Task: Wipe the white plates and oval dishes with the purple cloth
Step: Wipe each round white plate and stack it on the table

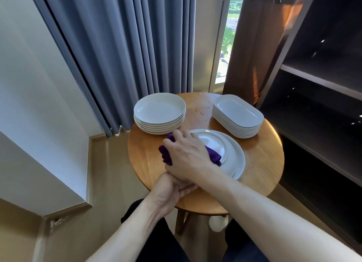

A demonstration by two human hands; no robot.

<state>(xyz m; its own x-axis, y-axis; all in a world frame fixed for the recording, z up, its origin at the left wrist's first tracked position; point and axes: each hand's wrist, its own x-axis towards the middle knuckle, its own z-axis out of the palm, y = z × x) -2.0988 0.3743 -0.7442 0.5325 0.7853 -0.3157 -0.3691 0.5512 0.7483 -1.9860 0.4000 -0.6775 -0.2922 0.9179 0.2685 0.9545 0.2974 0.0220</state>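
Seemingly steadying it, the left hand [172, 191] grips the round white ceramic plate [235, 158] at seven o'clock; the right hand [186, 154] clutches the purple cloth [213, 157].

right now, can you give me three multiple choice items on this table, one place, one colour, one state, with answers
1. Where is the stack of oval dishes? A back right of the table; B its front left; C its middle.
2. What colour is the cloth? A yellow; B green; C purple.
3. What is the right hand doing? A lifting an oval dish; B pressing the cloth on a plate; C hanging empty.
Answers: 1 A, the stack stands by the far right rim. 2 C, it shows purple beside the hand. 3 B, the cloth bunches under it on the plate.
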